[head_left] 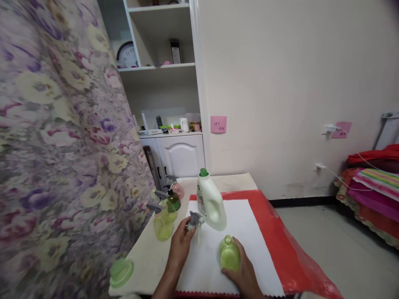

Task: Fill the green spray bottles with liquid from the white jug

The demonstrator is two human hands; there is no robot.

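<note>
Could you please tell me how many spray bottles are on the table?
4: three with triggers on stand in a row at the table's left edge; the right hand grips one uncapped.

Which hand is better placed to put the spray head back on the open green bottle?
Left, probably: the left hand already holds the spray head beside the green bottle, which the right hand steadies.

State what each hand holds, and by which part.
Left hand holds the grey spray head by its neck; right hand grips the green bottle around its body.
</note>
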